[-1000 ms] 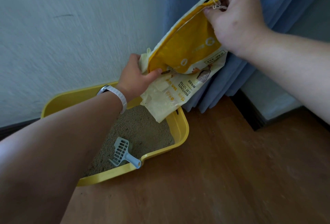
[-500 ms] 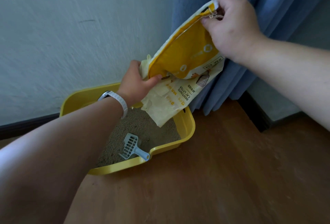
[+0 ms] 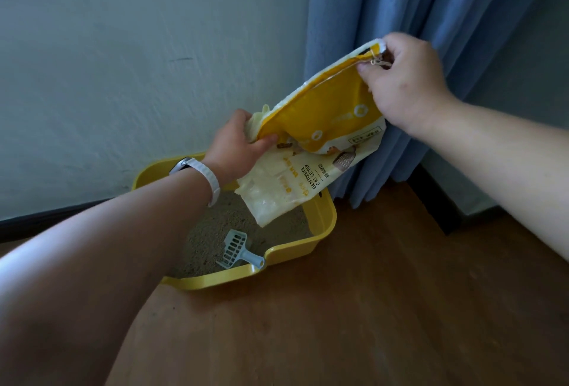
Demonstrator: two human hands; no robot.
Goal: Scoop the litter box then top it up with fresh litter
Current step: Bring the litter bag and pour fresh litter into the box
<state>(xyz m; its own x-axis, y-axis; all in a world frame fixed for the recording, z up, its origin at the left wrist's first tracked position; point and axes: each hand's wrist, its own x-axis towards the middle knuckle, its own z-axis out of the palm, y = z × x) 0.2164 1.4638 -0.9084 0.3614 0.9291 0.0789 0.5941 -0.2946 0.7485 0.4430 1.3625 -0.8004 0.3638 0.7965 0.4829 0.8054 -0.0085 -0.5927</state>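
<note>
The litter bag [image 3: 311, 151] is held tilted above the far right corner of the yellow litter box [image 3: 323, 228]. The right hand [image 3: 406, 83] is clamped on its raised upper corner. The left hand [image 3: 237, 145] pinches the lower edge, apparently steering the low end over the litter. The scoop [image 3: 235, 250] rests inside by the near rim, clear of where litter would fall.

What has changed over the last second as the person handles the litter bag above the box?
Little: both grips are unchanged. The left hand and right hand still hold the litter bag tilted over the litter box; no visible pouring. The scoop still lies in the litter.
</note>
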